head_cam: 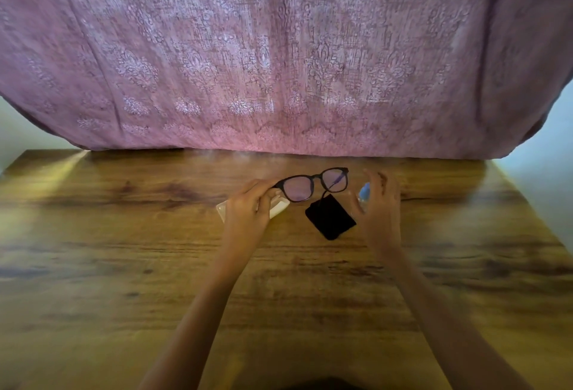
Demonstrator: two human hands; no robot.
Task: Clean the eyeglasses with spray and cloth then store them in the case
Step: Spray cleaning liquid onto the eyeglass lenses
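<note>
Dark-framed eyeglasses [313, 184] are held up above the wooden table [124, 250], lenses facing me. My left hand [251, 206] grips them at their left end. A white glasses case [279, 209] lies on the table, mostly hidden under that hand. A black cloth [330, 216] lies flat on the table just below the glasses. My right hand [376, 203] is blurred, fingers spread and curled around a small blue spray bottle [364, 191] standing to the right of the glasses; whether it grips the bottle is unclear.
A pink patterned curtain [279, 48] hangs along the far edge of the table. Pale wall shows at both sides. Bare wood spreads to the left, right and front of the hands.
</note>
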